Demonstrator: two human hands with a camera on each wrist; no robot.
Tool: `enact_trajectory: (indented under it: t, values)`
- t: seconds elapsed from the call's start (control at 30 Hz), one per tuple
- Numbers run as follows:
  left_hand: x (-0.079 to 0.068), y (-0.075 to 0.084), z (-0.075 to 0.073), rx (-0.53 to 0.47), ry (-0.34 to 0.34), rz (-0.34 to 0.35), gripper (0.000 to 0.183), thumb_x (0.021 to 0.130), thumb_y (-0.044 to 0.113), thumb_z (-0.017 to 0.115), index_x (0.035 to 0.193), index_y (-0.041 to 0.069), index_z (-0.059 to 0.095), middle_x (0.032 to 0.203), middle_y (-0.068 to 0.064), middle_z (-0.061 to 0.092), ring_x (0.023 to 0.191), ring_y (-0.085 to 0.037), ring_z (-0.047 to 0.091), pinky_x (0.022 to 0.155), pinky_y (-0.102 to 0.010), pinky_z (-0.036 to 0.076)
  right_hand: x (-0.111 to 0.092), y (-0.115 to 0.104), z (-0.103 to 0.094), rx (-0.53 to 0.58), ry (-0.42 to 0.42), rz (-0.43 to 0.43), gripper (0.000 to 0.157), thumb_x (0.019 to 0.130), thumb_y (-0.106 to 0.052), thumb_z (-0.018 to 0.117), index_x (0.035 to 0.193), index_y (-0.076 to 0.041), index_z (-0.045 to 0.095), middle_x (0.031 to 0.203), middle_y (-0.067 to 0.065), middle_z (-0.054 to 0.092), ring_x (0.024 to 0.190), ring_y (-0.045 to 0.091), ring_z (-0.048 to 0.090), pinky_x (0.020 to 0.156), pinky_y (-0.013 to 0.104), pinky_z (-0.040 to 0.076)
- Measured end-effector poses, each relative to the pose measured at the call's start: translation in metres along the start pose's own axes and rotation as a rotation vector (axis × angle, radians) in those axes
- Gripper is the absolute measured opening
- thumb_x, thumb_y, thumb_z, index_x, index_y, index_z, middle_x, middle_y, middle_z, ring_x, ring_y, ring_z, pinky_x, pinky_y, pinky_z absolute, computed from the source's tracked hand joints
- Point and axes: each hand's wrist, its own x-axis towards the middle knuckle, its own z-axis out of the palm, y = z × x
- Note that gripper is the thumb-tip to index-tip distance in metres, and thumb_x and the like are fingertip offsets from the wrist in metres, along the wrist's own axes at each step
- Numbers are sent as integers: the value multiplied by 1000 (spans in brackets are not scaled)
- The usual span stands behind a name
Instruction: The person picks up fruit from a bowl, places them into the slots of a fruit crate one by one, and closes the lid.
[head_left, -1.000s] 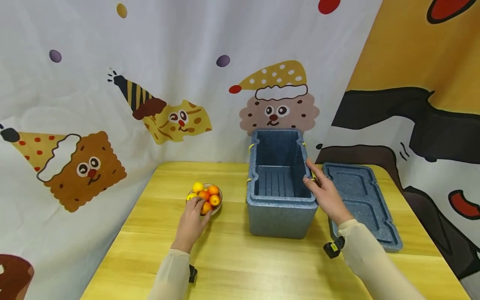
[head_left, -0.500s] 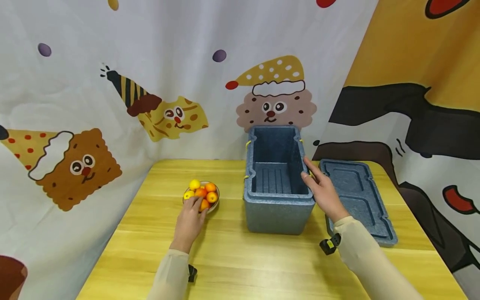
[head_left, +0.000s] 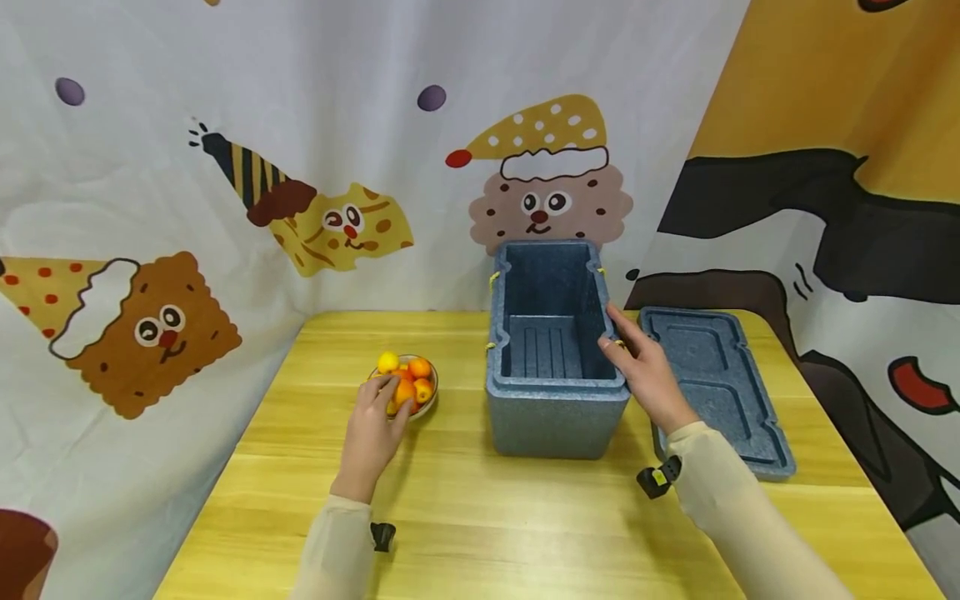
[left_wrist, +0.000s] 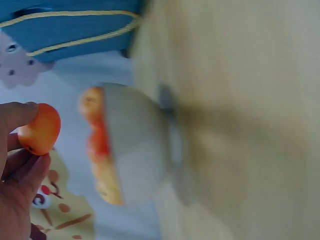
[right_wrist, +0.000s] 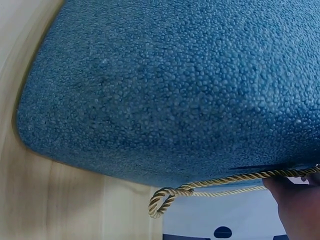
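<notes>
My left hand (head_left: pixel 372 429) pinches a small orange-red fruit (left_wrist: pixel 44 129) between thumb and fingers, beside and over a round bowl (left_wrist: pixel 142 145). In the bowl lie several yellow and orange fruits, such as a yellow one (head_left: pixel 387 362) at the back. My right hand (head_left: pixel 647 367) holds the right rim of a deep blue-grey foam box (head_left: pixel 558 421), thumb over the edge. Its other fingers lie along the outer side, by the twisted gold rope (right_wrist: pixel 235 178), and are mostly hidden. The box's lid is off, and its ribbed floor shows.
The matching lid (head_left: pixel 720 392) lies on the wooden table (head_left: pixel 450 517) to the right of the box, partly behind my right forearm. A printed curtain (head_left: pixel 360 92) hangs just behind the table. Bare wood separates the bowl from the box.
My left hand has drawn slightly up and back from the bowl, with the orange-red fruit now in its fingers. The right hand stays at the box rim; the head view has shifted a little.
</notes>
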Motion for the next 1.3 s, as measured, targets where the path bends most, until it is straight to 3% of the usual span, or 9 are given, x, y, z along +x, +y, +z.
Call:
enact_trajectory:
  t: [0.13,0.3,0.4,0.73,0.93,1.13,1.3]
  values:
    - [23,15,-10,-156,5,-68,39,84,5,78,118,-11,65,114,-19,60,103,-33,59,83,-44,54,1,-1,-1,16,6,0,61,102,-35,53,156,-23,27,160,-2,22,145,30,20,113,56,21]
    - [56,30,-18,-395,-13,-202,36,88,12,76,119,-3,67,114,-13,61,102,-28,63,85,-41,55,3,-2,-2,34,12,1,60,102,-35,53,156,-23,29,159,-3,24,145,27,20,114,54,21]
    - [76,39,-21,-449,-48,-236,37,88,17,76,120,0,67,115,-10,61,103,-26,64,87,-40,54,3,-5,-5,27,14,-5,59,102,-35,53,156,-24,29,159,-3,23,145,28,20,113,55,21]
    - [126,74,-14,-546,-73,-91,35,89,14,75,121,2,66,116,-8,59,104,-22,61,90,-36,53,4,-8,-10,51,6,21,59,103,-34,53,156,-25,28,160,-4,22,145,25,19,114,53,21]
    - [160,96,-8,-506,-136,20,35,90,12,74,121,-1,64,115,-9,57,105,-21,58,89,-33,53,4,-6,-8,43,-1,5,61,103,-34,53,156,-23,27,160,0,21,145,28,19,113,55,22]
    - [202,113,-6,-458,-270,9,38,90,14,74,123,-1,63,115,-11,57,105,-23,59,89,-30,52,1,-19,-4,73,-24,7,60,104,-24,52,156,-14,26,160,7,20,145,32,18,113,56,20]
    - [225,128,1,-417,-344,17,37,91,15,72,124,0,62,116,-10,56,103,-23,59,89,-27,51,-6,-34,-1,52,-20,18,59,104,-20,51,155,-6,26,160,12,21,144,33,20,113,55,21]
